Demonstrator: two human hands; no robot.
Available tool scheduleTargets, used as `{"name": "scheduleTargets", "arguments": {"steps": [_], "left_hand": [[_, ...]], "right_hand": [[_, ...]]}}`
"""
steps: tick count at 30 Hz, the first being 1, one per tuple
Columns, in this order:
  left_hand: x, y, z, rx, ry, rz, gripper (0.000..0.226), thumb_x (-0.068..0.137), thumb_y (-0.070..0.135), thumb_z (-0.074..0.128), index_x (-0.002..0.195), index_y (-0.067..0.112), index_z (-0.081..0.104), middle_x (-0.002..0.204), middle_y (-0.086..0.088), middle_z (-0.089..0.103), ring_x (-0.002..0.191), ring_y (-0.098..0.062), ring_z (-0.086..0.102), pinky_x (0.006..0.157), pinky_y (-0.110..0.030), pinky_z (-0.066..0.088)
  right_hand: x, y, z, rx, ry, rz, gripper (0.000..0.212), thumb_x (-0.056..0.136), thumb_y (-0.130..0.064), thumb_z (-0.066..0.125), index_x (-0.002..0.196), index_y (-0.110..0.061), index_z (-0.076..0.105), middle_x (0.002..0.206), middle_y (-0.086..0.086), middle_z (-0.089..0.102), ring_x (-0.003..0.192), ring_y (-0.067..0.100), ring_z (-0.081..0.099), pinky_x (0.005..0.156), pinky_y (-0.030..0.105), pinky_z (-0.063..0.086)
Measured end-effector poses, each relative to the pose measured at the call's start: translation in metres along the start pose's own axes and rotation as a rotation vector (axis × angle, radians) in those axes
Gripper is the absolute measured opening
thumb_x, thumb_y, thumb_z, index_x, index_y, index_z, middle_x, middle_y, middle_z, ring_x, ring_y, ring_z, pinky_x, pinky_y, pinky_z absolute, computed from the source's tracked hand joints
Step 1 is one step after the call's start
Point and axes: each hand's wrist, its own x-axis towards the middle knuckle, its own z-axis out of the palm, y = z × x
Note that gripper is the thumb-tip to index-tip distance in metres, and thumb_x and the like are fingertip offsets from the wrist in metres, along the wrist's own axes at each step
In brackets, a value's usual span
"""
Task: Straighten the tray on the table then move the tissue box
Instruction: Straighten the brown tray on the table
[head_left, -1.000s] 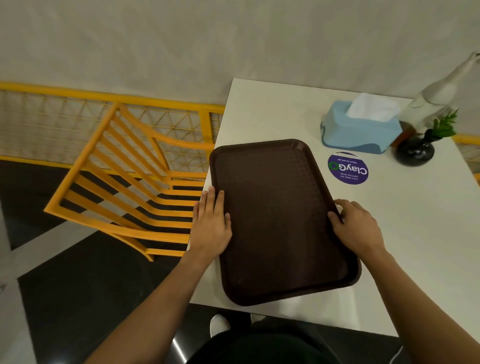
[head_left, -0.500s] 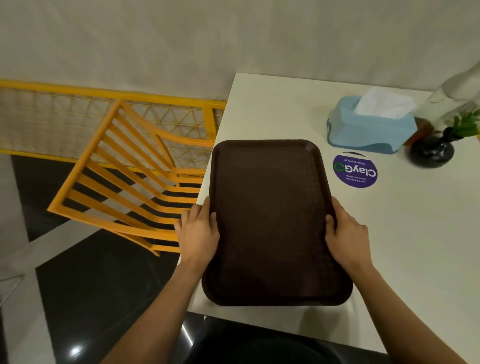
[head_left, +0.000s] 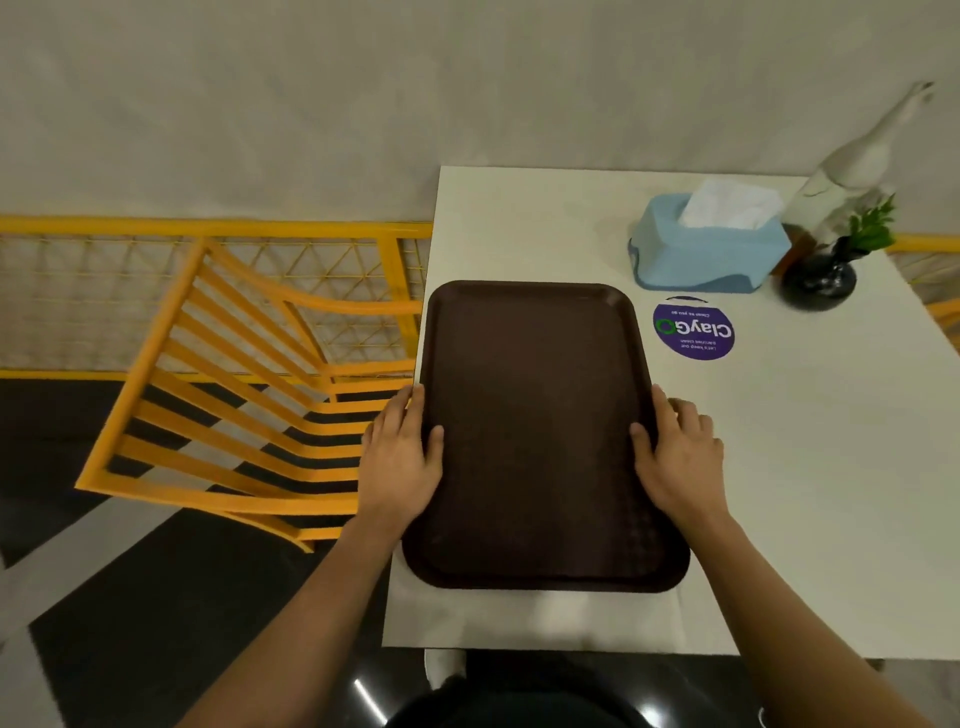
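Note:
A dark brown tray (head_left: 540, 415) lies on the white table (head_left: 805, 467), its long sides square to the table's left edge. My left hand (head_left: 402, 457) grips the tray's left rim, thumb on top. On the opposite rim my right hand (head_left: 678, 457) holds the same way. A light blue tissue box (head_left: 706, 254) with a white tissue sticking up stands beyond the tray at the back right, untouched.
A purple round sticker (head_left: 693, 330) lies between tray and tissue box. A black vase with a green sprig (head_left: 826, 275) and a white bottle (head_left: 852, 171) stand at the table's far right. An orange slatted chair (head_left: 228, 405) and yellow railing (head_left: 208, 228) are left of the table.
Both hands turned the tray from a skewed angle until it lies parallel to the table's edges. The hands stay on its two long rims.

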Motion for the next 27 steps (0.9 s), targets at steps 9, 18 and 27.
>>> {"name": "scheduleTargets", "arguments": {"steps": [9,18,27], "left_hand": [[-0.003,0.007,0.011,0.008,-0.102,0.056,0.075,0.104,0.048,0.035,0.162,0.012,0.002,0.17,-0.007,0.006,0.156,-0.024,0.002,0.126,-0.043,0.009],[0.001,0.013,0.022,0.015,-0.12,0.065,0.075,0.103,0.052,0.03,0.161,0.018,-0.003,0.17,-0.003,0.002,0.156,-0.022,-0.003,0.125,-0.041,0.004],[-0.003,0.009,0.023,0.002,-0.135,0.051,0.076,0.103,0.053,0.03,0.161,0.019,-0.005,0.17,-0.002,0.003,0.156,-0.021,-0.002,0.126,-0.043,0.008]], "right_hand": [[0.003,0.02,0.005,-0.069,-0.156,-0.013,0.071,0.103,-0.059,0.028,0.162,-0.026,0.007,0.166,0.007,0.024,0.151,0.032,0.021,0.119,0.063,0.01],[0.012,0.03,0.001,-0.046,-0.196,0.0,0.072,0.103,-0.06,0.024,0.162,-0.026,0.0,0.17,0.002,0.009,0.155,0.029,0.004,0.12,0.065,0.004],[0.007,0.028,0.002,-0.067,-0.205,0.01,0.071,0.103,-0.061,0.02,0.162,-0.028,-0.003,0.17,0.003,0.005,0.156,0.03,0.0,0.12,0.063,0.001]]}}
